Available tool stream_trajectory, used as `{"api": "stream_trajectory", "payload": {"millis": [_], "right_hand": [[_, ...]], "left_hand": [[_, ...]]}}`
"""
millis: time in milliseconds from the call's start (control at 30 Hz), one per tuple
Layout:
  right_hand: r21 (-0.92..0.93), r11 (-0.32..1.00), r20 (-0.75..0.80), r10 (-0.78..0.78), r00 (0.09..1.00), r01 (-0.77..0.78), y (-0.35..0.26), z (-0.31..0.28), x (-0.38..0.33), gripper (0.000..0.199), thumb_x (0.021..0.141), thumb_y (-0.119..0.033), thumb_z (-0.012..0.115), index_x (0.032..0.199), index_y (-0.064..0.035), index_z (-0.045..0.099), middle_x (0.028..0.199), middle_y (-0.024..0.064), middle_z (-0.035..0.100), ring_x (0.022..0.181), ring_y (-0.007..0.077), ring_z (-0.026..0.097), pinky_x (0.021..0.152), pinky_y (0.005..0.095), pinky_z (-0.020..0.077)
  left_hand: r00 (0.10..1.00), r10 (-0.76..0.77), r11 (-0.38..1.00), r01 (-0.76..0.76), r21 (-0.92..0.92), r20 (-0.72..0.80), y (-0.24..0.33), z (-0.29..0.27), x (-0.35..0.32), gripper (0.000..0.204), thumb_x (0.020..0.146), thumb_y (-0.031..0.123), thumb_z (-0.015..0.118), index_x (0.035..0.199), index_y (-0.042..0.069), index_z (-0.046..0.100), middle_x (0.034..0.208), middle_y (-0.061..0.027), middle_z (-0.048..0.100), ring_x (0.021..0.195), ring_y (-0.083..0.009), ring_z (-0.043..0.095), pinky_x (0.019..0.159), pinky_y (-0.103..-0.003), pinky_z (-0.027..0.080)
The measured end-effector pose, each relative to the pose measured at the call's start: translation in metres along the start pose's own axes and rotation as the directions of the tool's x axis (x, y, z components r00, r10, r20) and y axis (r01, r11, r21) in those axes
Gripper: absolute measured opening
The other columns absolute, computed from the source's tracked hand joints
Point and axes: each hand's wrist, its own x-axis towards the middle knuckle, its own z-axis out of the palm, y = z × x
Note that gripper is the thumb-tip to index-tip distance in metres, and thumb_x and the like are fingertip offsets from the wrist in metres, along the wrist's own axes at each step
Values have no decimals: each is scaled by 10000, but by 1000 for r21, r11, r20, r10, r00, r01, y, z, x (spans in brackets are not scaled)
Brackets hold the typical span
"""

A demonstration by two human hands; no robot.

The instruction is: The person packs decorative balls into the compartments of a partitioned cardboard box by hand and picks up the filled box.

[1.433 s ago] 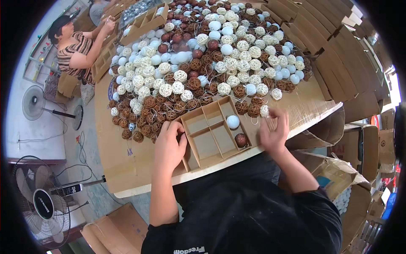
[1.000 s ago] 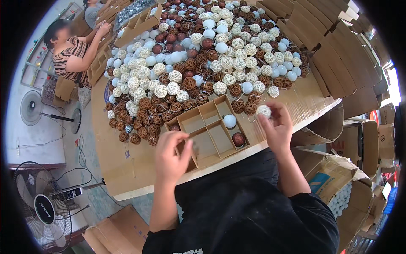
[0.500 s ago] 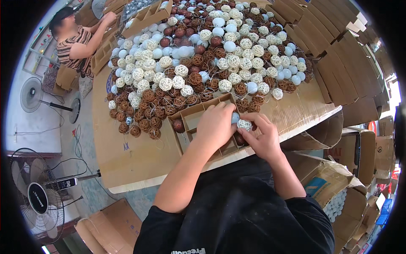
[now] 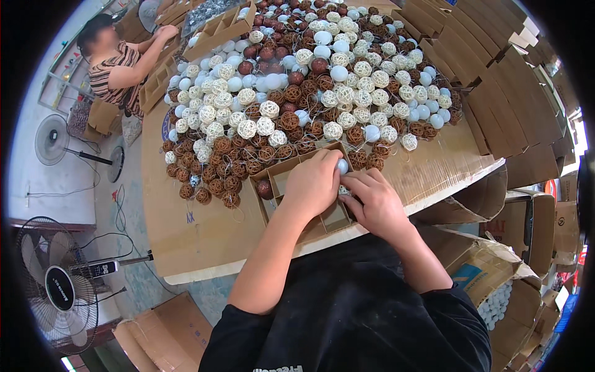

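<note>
A divided cardboard box (image 4: 270,217) lies near the table's front edge, under both hands. My left hand (image 4: 315,185) reaches over its middle, fingers closed and curled down beside a smooth pale-blue ball (image 4: 343,166); what they grip is hidden. My right hand (image 4: 377,203) is closed at the box's right side, its fingertips pressing on a white wicker ball (image 4: 344,190) that is mostly covered. A dark red ball (image 4: 264,189) sits in a left compartment. Beyond the box, a big heap of white wicker balls (image 4: 246,129), brown wicker balls (image 4: 254,166) and smooth balls covers the table.
Folded cardboard dividers (image 4: 496,93) stand stacked at the right. Open cartons, one with white balls (image 4: 496,305), are below them. Another divided box (image 4: 220,32) lies on the heap's far left. A person (image 4: 118,68) works there. Fans (image 4: 60,288) stand at the left.
My right hand has moved slightly left and down with the white wicker ball, now lower in the box and mostly hidden. My left hand stays beside the pale-blue ball. The view has shifted slightly.
</note>
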Motion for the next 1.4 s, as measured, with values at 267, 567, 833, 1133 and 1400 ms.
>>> {"api": "stream_trajectory", "payload": {"millis": [267, 567, 833, 1133, 1400], "right_hand": [[-7, 999, -184, -47, 982, 46, 3, 12, -5, 217, 857, -99, 764, 1059, -37, 716, 1096, 96, 687, 955, 323, 641, 858, 416, 546], [-186, 921, -646, 149, 749, -343, 70, -17, 9, 293, 858, -113, 772, 1142, -75, 709, 1089, 131, 668, 1039, 357, 624, 914, 456, 515], [120, 916, -592, 376, 713, -383, 75, -45, -2, 368, 900, -129, 785, 1235, -28, 670, 1083, 109, 688, 926, 223, 646, 829, 365, 528], [349, 915, 25, -225, 974, 202, -68, 48, 47, 368, 864, -172, 810, 1201, -57, 718, 1062, 122, 705, 981, 324, 645, 893, 425, 537], [66, 921, 196, -390, 900, 385, -73, 76, 76, 242, 791, -107, 710, 1027, -66, 673, 993, 105, 684, 973, 315, 633, 874, 441, 528]], "left_hand": [[1000, -11, 1000, 11, 5, 19, 1, -2, -2, 239, 973, 179, 647, 1196, 94, 651, 1129, -129, 695, 936, -381, 699, 785, -486, 562], [999, -24, 994, 28, -103, 38, 11, -11, -6, 296, 956, 191, 695, 1225, 74, 653, 1175, -133, 685, 1030, -361, 681, 870, -442, 552], [943, -50, 985, -8, -172, -330, -6, -72, -37, 227, 951, 154, 704, 1159, 64, 703, 1079, -117, 727, 881, -278, 726, 780, -373, 579], [674, -484, 791, 64, -608, -558, -87, -24, -146, 174, 1072, 106, 573, 1194, 17, 658, 972, 2, 660, 797, -50, 578, 715, -213, 478], [898, -201, 961, 105, -255, -391, -67, -49, -146, 321, 826, 15, 773, 1130, 31, 673, 1084, -118, 632, 853, -261, 666, 753, -351, 551]]}}
